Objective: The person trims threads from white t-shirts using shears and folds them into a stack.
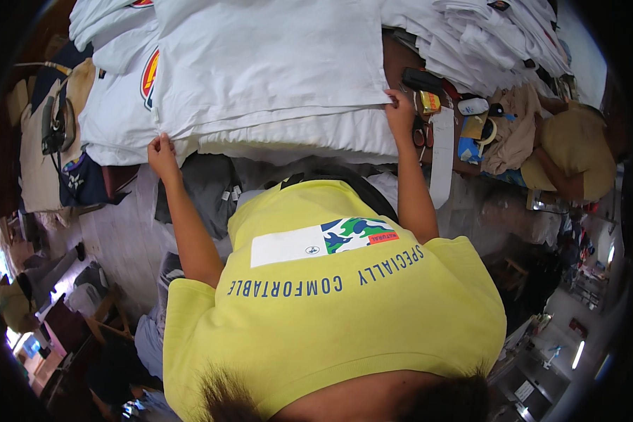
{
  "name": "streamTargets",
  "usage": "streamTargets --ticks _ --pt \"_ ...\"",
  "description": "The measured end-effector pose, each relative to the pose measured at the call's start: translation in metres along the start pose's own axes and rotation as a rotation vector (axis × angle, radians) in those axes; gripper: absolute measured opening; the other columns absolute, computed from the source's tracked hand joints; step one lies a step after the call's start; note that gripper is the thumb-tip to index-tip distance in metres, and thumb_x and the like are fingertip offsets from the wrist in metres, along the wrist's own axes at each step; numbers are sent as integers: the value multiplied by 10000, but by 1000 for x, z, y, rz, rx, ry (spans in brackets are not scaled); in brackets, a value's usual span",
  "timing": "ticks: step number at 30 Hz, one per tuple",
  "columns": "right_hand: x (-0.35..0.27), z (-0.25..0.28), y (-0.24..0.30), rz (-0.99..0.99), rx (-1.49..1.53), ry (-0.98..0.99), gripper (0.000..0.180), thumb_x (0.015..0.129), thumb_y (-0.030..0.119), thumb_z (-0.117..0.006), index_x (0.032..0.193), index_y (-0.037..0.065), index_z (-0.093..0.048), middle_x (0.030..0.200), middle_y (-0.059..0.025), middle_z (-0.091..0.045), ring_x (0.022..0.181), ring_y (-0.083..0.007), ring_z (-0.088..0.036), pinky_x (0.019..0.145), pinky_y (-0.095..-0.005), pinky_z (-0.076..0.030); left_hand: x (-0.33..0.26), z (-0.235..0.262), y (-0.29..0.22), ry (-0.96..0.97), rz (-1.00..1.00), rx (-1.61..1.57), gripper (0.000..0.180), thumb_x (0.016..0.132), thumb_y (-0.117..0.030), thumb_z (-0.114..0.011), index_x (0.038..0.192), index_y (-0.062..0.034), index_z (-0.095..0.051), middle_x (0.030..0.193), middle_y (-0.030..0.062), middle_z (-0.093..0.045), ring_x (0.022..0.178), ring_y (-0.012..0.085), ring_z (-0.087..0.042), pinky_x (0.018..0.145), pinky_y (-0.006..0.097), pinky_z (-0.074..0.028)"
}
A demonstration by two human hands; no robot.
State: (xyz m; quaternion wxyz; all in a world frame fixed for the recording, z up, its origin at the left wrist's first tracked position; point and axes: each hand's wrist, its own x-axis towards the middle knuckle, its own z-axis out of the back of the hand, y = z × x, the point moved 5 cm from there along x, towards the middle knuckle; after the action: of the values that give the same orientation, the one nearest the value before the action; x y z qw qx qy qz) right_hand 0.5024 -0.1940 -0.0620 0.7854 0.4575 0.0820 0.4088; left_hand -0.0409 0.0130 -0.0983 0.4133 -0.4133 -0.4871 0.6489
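Note:
A white garment (pixel 274 56) lies spread in front of me, over more white cloth that hangs past the table's near edge. My left hand (pixel 163 158) pinches its near left edge between thumb and fingertips. At the near right corner my right hand (pixel 399 114) has its fingers closed on the same garment. Between the hands the near hem runs nearly straight, with a second layer showing just below. Left of the garment lies another white piece with a red, yellow and dark printed badge (pixel 149 79).
Right of my right hand are a black case (pixel 422 81), scissors (pixel 422 132), a yellow packet (pixel 430 103) and a tape roll (pixel 487 132). Folded white garments (pixel 478 42) pile up behind them. An iron (pixel 55 126) stands far left. Another person (pixel 570 148) sits at the right.

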Motion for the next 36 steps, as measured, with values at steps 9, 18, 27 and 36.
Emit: streamTargets --ticks 9,18,27,36 --pt "-32 26 -1 -36 -143 -83 157 704 2 -586 848 40 -636 781 -67 -604 646 -162 -568 606 -258 -452 -4 23 27 19 236 -342 168 856 -171 -562 960 -44 -528 814 47 -580 710 136 -576 635 267 -508" --pt "-31 20 14 85 -142 10 255 727 -17 -585 972 54 -597 949 -55 -537 805 -143 -534 679 -240 -447 -20 15 4 67 254 -378 238 853 -197 -567 1034 -63 -490 761 27 -559 658 103 -552 590 235 -478" --pt "27 3 -11 -539 667 54 265 761 -1 -550 1025 24 -541 974 -59 -573 816 -143 -555 683 -228 -444 10 0 -40 396 294 -810 336 835 -78 -522 1152 -5 -437 833 83 -574 704 135 -570 623 221 -473" --pt "11 -49 104 413 -97 1 392 715 0 -565 1099 64 -516 1259 -160 -420 1176 -316 -392 977 -388 -309 -43 -67 -96 94 -430 160 393 816 -52 -525 1198 -33 -433 1138 115 -520 1036 217 -498 843 347 -416"
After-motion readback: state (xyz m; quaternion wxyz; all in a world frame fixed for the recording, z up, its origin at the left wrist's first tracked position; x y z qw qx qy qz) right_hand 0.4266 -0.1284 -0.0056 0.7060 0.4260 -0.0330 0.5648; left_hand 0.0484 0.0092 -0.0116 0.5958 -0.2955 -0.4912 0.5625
